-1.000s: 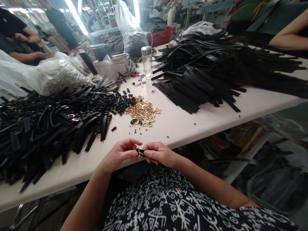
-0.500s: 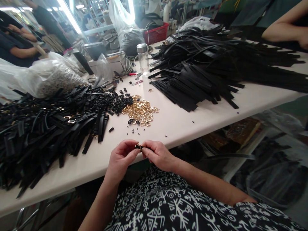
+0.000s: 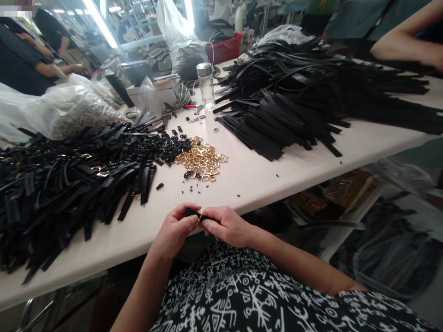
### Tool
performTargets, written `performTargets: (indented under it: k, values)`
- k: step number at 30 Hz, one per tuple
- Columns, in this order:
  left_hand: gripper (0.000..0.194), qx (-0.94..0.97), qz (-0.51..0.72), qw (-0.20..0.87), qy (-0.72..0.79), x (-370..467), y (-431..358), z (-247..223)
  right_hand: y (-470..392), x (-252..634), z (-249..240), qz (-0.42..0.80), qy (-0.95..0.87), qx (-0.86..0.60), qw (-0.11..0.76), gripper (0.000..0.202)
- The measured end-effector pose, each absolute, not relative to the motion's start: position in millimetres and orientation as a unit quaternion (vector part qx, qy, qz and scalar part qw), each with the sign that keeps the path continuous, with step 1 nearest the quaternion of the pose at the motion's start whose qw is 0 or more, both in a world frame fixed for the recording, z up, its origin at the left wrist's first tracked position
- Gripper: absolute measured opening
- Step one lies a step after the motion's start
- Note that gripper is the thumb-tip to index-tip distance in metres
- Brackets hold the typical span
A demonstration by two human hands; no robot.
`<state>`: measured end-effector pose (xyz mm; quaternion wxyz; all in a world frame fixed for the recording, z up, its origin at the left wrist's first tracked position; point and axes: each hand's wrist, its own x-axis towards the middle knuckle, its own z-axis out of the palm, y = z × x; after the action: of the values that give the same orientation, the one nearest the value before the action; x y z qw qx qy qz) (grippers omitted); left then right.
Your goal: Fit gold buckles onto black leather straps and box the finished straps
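Note:
At the table's front edge, my left hand [image 3: 176, 230] pinches a black strap [image 3: 190, 212] near a small gold buckle [image 3: 200, 217]. Close against it, my right hand [image 3: 228, 226] grips the strap on the buckle's other side. The strap runs through or across the buckle; fingers hide part of it. Beyond my hands lies a pile of gold buckles [image 3: 202, 160], with small black loops [image 3: 169, 145] heaped to its left. Black straps with some buckles [image 3: 104, 180] cover the left of the table, and plain black straps [image 3: 277, 120] lie at the right.
A glass bottle [image 3: 206, 87] stands behind the gold pile, near small scissors [image 3: 197, 118]. Further back are a clear bag [image 3: 90, 103] and a red crate [image 3: 226, 48]. Another person's arm [image 3: 404, 44] rests at the far right, and people stand at the back left.
More of the black strap now shows at my left fingers, beyond the buckle. Both hands have stayed close together. The other person's arm at the right has moved slightly left.

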<state>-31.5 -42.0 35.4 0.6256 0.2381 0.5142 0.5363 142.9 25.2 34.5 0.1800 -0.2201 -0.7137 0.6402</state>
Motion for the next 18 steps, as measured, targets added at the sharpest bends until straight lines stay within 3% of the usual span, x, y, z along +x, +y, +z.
performTargets:
  k: [7,11,15,18]
  values:
    - [0.019,0.225,0.530,0.666,0.474,-26,-40,32,20,144,28,0.435,-0.846,-0.238,0.195,0.016]
    - [0.015,0.386,0.553,0.538,0.506,-29,-38,45,31,138,24,0.367,-0.861,-0.186,0.298,0.022]
    - [0.016,0.640,0.524,0.359,0.433,-29,-50,87,42,143,48,0.235,-0.871,-0.090,0.423,0.020]
    - [0.022,0.690,0.497,0.350,0.393,-30,-57,108,46,148,69,0.163,-0.866,-0.041,0.471,0.026]
